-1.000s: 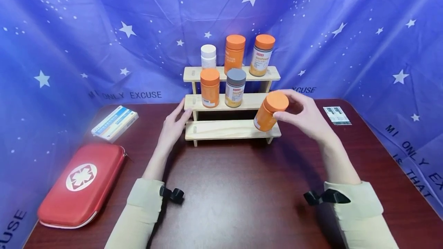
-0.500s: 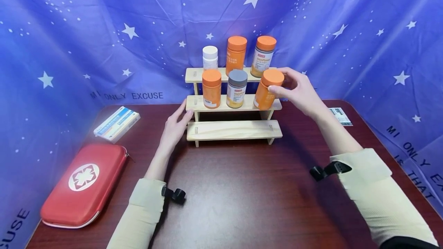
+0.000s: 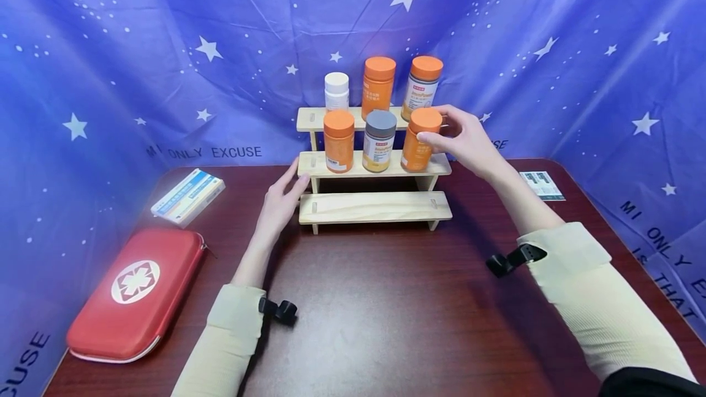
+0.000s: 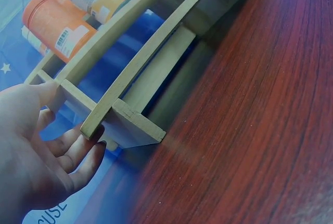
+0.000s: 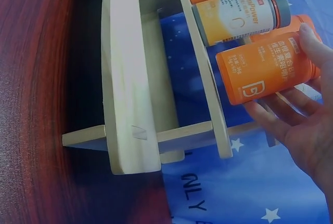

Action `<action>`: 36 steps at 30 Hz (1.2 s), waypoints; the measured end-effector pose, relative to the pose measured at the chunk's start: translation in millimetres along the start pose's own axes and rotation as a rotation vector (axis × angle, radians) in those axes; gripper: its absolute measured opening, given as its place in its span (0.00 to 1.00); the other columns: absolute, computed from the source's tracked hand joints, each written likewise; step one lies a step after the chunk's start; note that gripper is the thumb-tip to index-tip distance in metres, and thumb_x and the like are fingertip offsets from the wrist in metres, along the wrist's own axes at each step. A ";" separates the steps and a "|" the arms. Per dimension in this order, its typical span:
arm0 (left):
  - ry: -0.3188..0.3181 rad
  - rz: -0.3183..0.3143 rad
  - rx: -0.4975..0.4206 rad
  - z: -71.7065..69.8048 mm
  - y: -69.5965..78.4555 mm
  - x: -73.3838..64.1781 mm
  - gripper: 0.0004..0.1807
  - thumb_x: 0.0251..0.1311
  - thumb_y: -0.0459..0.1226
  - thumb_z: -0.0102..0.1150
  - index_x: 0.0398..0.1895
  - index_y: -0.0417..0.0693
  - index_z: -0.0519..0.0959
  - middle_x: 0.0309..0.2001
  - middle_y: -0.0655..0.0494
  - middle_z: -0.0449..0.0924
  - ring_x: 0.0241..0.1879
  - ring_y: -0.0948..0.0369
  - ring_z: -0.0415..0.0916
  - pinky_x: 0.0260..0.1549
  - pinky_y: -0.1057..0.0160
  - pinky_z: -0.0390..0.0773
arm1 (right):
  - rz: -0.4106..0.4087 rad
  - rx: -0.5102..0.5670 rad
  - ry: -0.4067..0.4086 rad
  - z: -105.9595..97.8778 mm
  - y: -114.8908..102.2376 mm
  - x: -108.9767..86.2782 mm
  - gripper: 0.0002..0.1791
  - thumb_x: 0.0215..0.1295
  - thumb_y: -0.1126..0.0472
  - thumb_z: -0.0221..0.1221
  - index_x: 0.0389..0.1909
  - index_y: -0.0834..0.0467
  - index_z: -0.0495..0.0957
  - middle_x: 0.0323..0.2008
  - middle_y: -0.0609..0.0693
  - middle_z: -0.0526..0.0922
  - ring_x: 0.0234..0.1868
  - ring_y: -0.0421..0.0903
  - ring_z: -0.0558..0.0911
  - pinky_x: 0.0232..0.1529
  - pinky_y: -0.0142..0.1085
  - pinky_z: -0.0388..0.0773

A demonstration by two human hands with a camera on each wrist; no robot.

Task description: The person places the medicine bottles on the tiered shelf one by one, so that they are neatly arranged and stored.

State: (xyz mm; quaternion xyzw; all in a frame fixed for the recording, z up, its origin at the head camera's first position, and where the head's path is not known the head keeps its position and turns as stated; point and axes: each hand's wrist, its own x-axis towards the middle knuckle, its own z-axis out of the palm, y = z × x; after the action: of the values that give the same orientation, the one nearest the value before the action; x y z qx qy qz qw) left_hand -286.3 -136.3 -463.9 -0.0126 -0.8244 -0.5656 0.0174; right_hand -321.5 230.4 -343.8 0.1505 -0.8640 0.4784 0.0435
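My right hand (image 3: 462,139) grips an orange bottle (image 3: 416,151) by its upper part, at the right end of the middle tier of a wooden stepped rack (image 3: 375,207). The right wrist view shows the bottle's printed label, with the thumb (image 5: 315,44) near its cap. Left of it on that tier stand a grey-capped bottle (image 3: 379,143) and another orange bottle (image 3: 339,143). My left hand (image 3: 278,204) rests against the rack's left side, thumb and fingers spread; in the left wrist view its fingers (image 4: 78,148) lie at a tier's end.
On the top tier stand a white bottle (image 3: 336,92), an orange bottle (image 3: 377,90) and an orange-capped bottle (image 3: 421,87). A red zip case (image 3: 138,293) and a medicine box (image 3: 189,196) lie at the left, a flat printed packet (image 3: 542,185) at the right. Starry cloth (image 3: 248,29) hangs behind.
My right hand has raised the orange bottle from over the bottom tier to the middle tier, where its tilt has straightened upright. The left hand has stayed at the rack's side.
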 end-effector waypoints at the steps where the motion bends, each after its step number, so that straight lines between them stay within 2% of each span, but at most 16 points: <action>1: -0.001 0.000 0.000 0.1 0.2 -0.1 0.36 0.71 0.64 0.52 0.80 0.74 0.58 0.80 0.55 0.61 0.72 0.51 0.70 0.65 0.45 0.78 | 0.003 -0.006 0.000 0.4 1.3 0.3 0.29 0.68 0.50 0.67 0.68 0.49 0.75 0.56 0.48 0.82 0.50 0.39 0.83 0.43 0.30 0.86; 9: -0.005 0.000 -0.020 -0.1 3.0 -1.4 0.36 0.72 0.62 0.52 0.80 0.72 0.58 0.80 0.55 0.61 0.70 0.51 0.72 0.62 0.46 0.82 | -0.001 0.004 0.016 4.5 8.8 1.1 0.28 0.68 0.50 0.68 0.67 0.47 0.76 0.57 0.46 0.82 0.53 0.38 0.82 0.47 0.31 0.85; 16: -0.006 -0.011 -0.016 -0.6 1.9 -2.8 0.36 0.72 0.62 0.52 0.80 0.74 0.58 0.80 0.56 0.61 0.69 0.51 0.74 0.62 0.46 0.81 | -0.006 0.018 0.024 8.3 12.2 0.9 0.29 0.68 0.52 0.68 0.68 0.48 0.75 0.57 0.47 0.83 0.52 0.36 0.82 0.46 0.27 0.83; 23: -0.008 -0.017 -0.039 0.0 0.2 -4.0 0.35 0.72 0.61 0.53 0.80 0.75 0.58 0.79 0.55 0.62 0.68 0.51 0.74 0.62 0.46 0.82 | -0.005 0.061 0.022 11.6 17.7 1.5 0.29 0.67 0.52 0.68 0.68 0.47 0.74 0.56 0.48 0.84 0.52 0.36 0.82 0.46 0.33 0.87; 27: -0.004 -0.016 -0.033 -0.4 -0.9 -3.1 0.34 0.72 0.62 0.52 0.79 0.78 0.58 0.80 0.56 0.61 0.67 0.50 0.75 0.61 0.46 0.82 | -0.007 0.068 0.019 13.3 21.0 1.5 0.29 0.68 0.52 0.68 0.68 0.47 0.74 0.56 0.47 0.84 0.53 0.35 0.82 0.47 0.30 0.86; 33: -0.016 -0.028 -0.046 -1.3 -7.5 -3.5 0.33 0.72 0.61 0.53 0.78 0.80 0.59 0.80 0.56 0.61 0.66 0.50 0.77 0.61 0.48 0.83 | 0.006 0.047 0.001 18.9 29.8 0.2 0.28 0.69 0.52 0.67 0.68 0.50 0.74 0.57 0.52 0.84 0.51 0.35 0.82 0.49 0.26 0.83; 36: -0.024 -0.033 -0.056 -3.5 -11.3 -3.3 0.33 0.72 0.60 0.53 0.78 0.79 0.59 0.80 0.54 0.59 0.64 0.47 0.79 0.61 0.48 0.83 | 0.003 0.014 -0.015 21.5 32.9 -0.5 0.29 0.69 0.51 0.67 0.68 0.51 0.73 0.59 0.55 0.83 0.52 0.37 0.82 0.54 0.26 0.79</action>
State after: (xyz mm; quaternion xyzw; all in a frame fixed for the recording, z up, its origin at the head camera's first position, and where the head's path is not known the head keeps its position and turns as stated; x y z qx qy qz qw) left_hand -283.4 -143.7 -473.4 -0.0064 -0.8086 -0.5884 -0.0019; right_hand -329.5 228.9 -382.2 0.1531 -0.8611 0.4836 0.0352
